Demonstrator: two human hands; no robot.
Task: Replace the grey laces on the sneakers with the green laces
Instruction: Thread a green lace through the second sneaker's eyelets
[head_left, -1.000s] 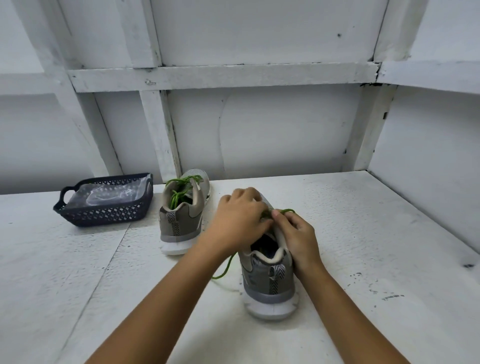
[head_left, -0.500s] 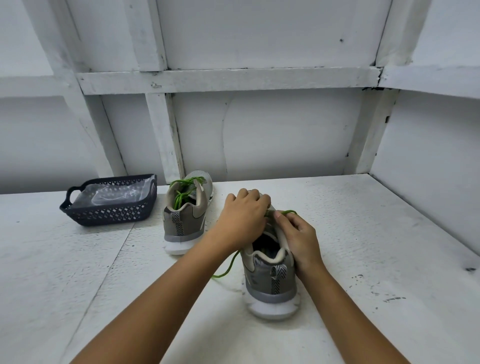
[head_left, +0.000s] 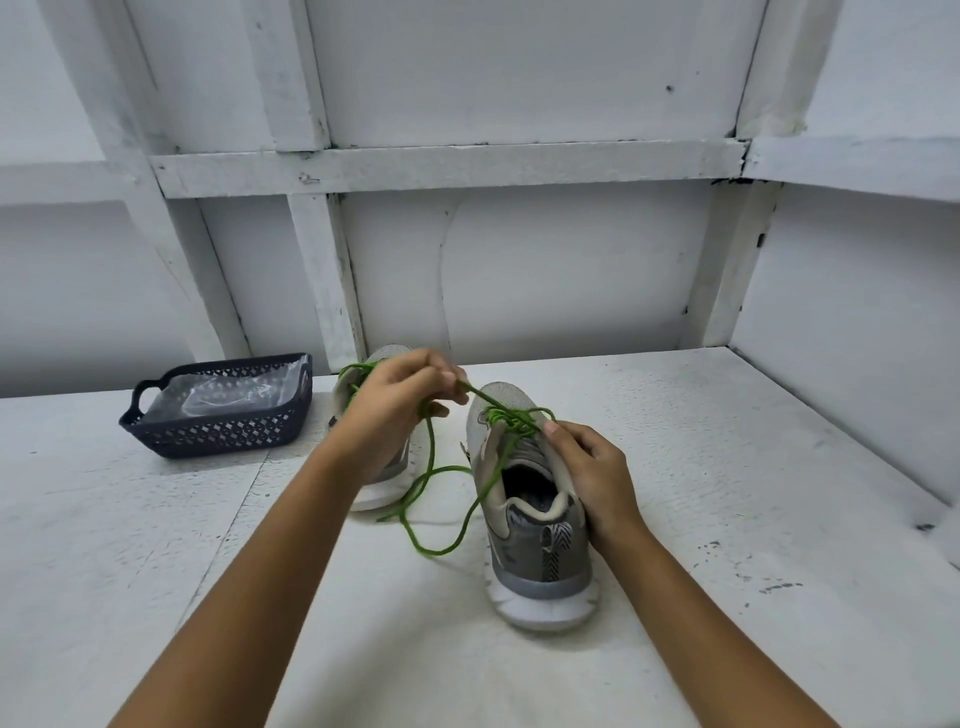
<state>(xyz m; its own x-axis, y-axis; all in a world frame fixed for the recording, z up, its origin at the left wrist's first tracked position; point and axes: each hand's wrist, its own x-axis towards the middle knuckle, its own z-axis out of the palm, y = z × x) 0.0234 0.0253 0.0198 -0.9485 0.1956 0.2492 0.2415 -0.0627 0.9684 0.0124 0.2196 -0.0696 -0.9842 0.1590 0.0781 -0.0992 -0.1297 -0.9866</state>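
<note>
Green lace (head_left: 480, 397) — pinched taut by left hand (head_left: 400, 402) — right hand (head_left: 589, 470) grips sneaker (head_left: 540, 551) side.

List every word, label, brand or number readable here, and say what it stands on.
No text can be read.
The near sneaker shows only a chevron pattern on its heel, no letters; a faint mark inside is too blurred.
The basket and plastic bag show no lettering.

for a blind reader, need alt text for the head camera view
A left hand pinches a green lace taut above the near grey sneaker, while the right hand grips that sneaker's side. Behind stand a second sneaker with green laces and a dark basket on the table.
</note>
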